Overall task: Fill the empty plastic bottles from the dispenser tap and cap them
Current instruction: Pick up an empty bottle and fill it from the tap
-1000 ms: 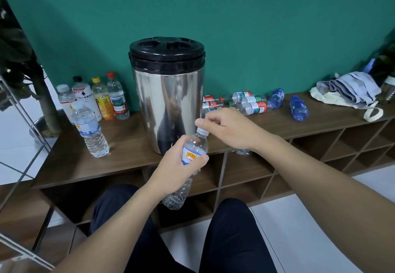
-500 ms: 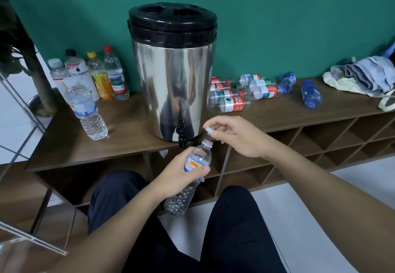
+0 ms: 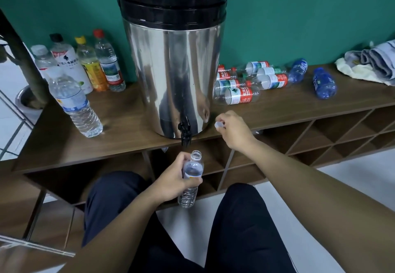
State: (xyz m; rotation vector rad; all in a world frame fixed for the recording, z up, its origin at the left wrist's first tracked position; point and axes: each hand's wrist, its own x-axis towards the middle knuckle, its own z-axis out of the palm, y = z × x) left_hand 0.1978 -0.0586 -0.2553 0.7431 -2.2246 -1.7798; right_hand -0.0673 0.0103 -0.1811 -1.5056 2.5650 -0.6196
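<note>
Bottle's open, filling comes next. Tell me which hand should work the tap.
Right. The left hand holds the open bottle just below the tap. The right hand is level with the tap and pinches only the cap, so probably it can press the lever.

Left hand point(image 3: 171, 184) grips uncapped empty bottle point(image 3: 190, 178) below dispenser tap point(image 3: 185, 130); right hand point(image 3: 234, 131) pinches white cap point(image 3: 219, 125).

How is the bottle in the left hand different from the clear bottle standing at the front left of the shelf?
The held bottle is open, with no cap; the standing bottle is capped. The held bottle looks empty and hangs tilted below the tap in the left hand; the standing one holds water and rests upright. Both are clear plastic.
</note>
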